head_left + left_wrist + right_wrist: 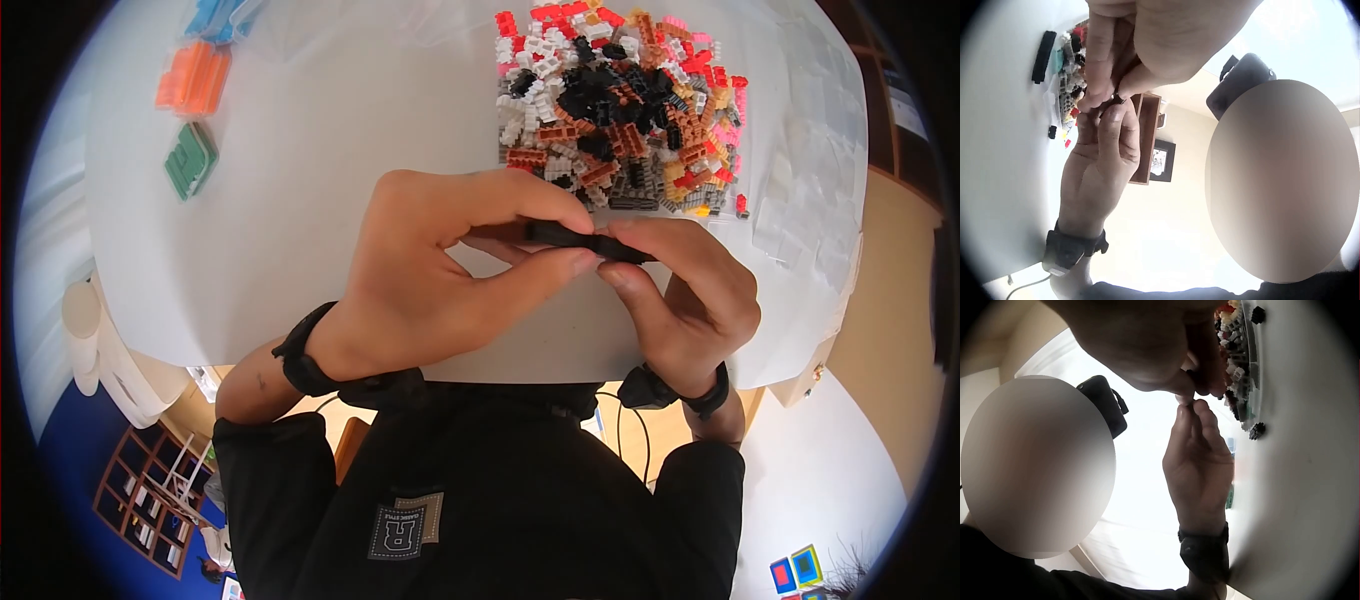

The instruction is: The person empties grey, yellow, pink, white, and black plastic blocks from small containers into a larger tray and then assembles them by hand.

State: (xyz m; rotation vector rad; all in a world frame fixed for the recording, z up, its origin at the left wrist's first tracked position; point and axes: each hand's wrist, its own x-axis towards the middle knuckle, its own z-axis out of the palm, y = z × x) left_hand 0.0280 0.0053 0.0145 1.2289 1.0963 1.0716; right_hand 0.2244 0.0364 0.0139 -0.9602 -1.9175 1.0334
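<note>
Both hands meet over the near part of the table, just in front of a pile of small toy building bricks [620, 110]. Between them is a narrow black piece [560, 236] that looks made of the same bricks. My left hand [430, 265] pinches its left end between thumb and fingers. The right end is pinched by my right hand [690, 300], thumb below and index finger above. Fingers hide much of the piece in both wrist views. A long black brick bar [1044, 56] and a small black brick [1052, 132] lie on the table in the left wrist view.
At the back left are a green block piece [190, 160], orange pieces [192, 78] and blue pieces [212, 18]. Clear plastic bags [810, 160] cover the table's right side. Two loose black bricks lie beside the pile in the right wrist view, one nearer the hands [1257, 430].
</note>
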